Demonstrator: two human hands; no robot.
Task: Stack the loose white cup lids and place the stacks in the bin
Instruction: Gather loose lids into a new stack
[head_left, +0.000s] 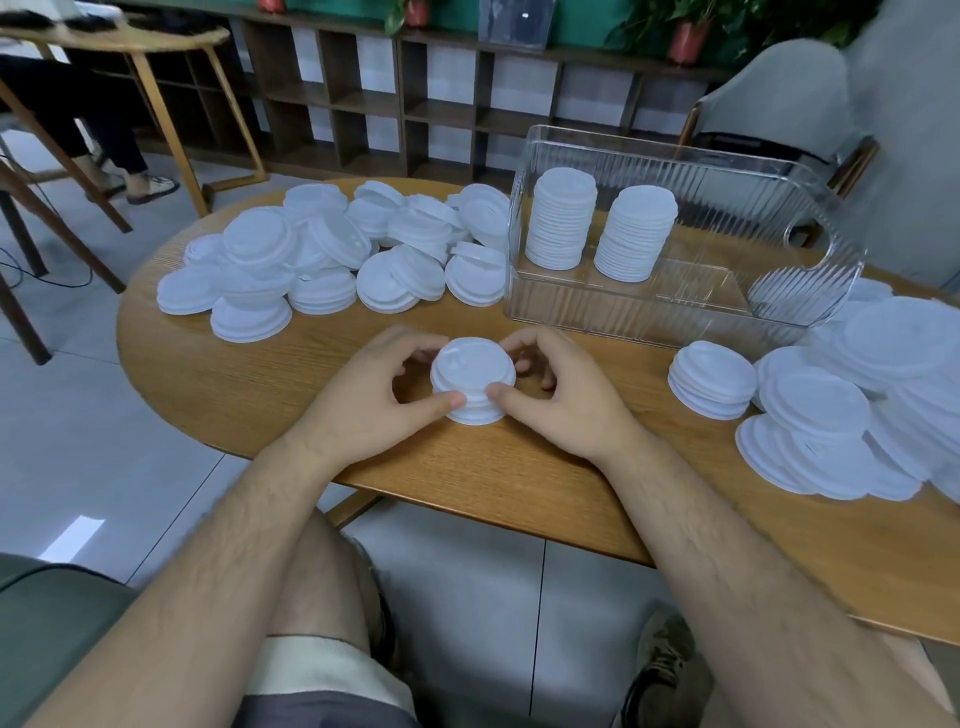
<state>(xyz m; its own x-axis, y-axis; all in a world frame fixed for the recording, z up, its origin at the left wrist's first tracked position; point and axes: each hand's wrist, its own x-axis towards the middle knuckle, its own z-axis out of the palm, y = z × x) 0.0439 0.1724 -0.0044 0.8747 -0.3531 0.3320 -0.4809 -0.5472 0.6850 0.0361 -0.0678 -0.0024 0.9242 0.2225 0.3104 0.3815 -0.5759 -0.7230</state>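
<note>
Centre of the frame: your left hand (363, 400) and right hand (561, 400) both close round a short stack (472, 379) of white lids, thumbs pinching its near edge, fingers curled behind it. The stack sits on the table (260, 374), an oval top of warm wood grain, near its front edge. The lids are thin, round, glossy plastic with a raised centre and a flat flared rim. The bin (675, 296), upper right of centre, is clear ribbed plastic, rectangular with rounded corners and a cut-out handle in its right end. Two tall neat columns stand in its left part, side by side: the left column (561, 223) and the right column (636, 234). Upper left of the frame: a loose heap (332, 249) of lids and short stacks, many tilted and overlapping, touching the bin's left wall. Right edge: a second heap (857, 395) of lids, slumped and fanned out, with a small tidy stack (711, 379) just beside it, in front of the bin.
</note>
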